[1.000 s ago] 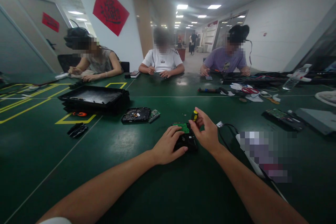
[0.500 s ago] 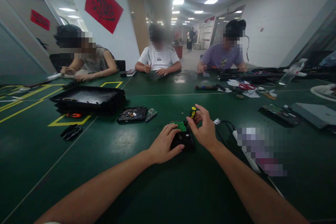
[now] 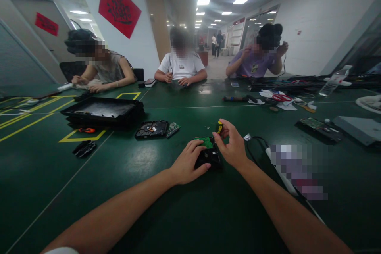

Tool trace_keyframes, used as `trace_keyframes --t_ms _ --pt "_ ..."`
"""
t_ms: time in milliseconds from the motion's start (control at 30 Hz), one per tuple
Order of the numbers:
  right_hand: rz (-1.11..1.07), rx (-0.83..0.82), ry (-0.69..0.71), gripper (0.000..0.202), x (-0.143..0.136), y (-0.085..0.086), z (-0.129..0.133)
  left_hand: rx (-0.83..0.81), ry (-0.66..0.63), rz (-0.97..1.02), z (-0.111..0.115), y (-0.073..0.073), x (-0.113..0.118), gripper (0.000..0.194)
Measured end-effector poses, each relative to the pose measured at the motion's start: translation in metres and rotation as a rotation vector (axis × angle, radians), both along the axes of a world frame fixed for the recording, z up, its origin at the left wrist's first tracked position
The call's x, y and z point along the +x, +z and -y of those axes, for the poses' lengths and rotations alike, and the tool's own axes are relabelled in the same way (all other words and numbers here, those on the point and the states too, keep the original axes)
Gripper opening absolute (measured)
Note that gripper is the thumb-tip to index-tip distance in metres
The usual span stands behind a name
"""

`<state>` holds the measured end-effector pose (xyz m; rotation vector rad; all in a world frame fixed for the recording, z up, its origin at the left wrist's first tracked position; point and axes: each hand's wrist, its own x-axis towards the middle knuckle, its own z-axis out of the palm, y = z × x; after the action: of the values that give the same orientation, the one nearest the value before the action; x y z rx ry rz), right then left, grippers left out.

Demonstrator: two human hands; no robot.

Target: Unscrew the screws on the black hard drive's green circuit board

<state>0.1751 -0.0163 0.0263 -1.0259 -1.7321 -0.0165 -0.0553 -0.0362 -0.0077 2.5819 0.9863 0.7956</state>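
Note:
A black hard drive with a green circuit board (image 3: 213,157) lies on the green table in front of me. My left hand (image 3: 190,161) rests over its left side, fingers on the board and thumb along the near edge, gripping it. Above the drive's right side, my right hand (image 3: 230,143) pinches the yellow and black handle of a screwdriver (image 3: 219,127) between thumb and fingers. The tool's shaft and tip are too small to make out. Several tiny bits (image 3: 207,127) lie just beyond the drive.
An opened drive (image 3: 151,129) and a loose circuit board (image 3: 173,129) lie left, near stacked black trays (image 3: 102,109). On the right are a cable (image 3: 253,154), another drive (image 3: 320,129), a grey box (image 3: 357,129) and a bottle (image 3: 335,81). Three people sit across the table.
The person across on the right has raised both hands to the head. The view has shifted slightly. My hands keep nearly the same pose at the drive.

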Motion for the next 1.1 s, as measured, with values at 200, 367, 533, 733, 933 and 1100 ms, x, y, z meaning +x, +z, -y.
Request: trace_keyframes --t_ms 200,367,533,733,933,1100 --pt "-0.014 0.052 0.009 0.05 0.0014 0.0016 0.0005 -0.003 0.0 0.01 -0.0002 -0.0015 0.0004 0.058" --pt "-0.027 0.029 0.03 0.054 0.0001 -0.001 0.0 0.004 0.0 0.015 -0.0004 -0.0017 0.0003 0.058" --pt "-0.015 0.001 0.057 0.055 -0.0003 -0.0025 -0.0001 0.0 0.004 0.019 -0.0016 -0.0027 -0.0005 0.058" --pt "-0.009 0.045 0.05 0.053 0.0009 -0.0008 -0.0017 0.0 0.001 0.01 -0.0006 -0.0019 -0.0013 0.06" --pt "-0.008 0.031 0.033 0.051 -0.0002 -0.001 -0.0016 -0.005 -0.004 0.019 -0.0002 -0.0003 -0.0009 0.059" --pt "-0.002 0.029 0.03 0.052 -0.0003 -0.0018 -0.0015 -0.006 0.001 0.012 -0.0007 -0.0015 -0.0012 0.059"
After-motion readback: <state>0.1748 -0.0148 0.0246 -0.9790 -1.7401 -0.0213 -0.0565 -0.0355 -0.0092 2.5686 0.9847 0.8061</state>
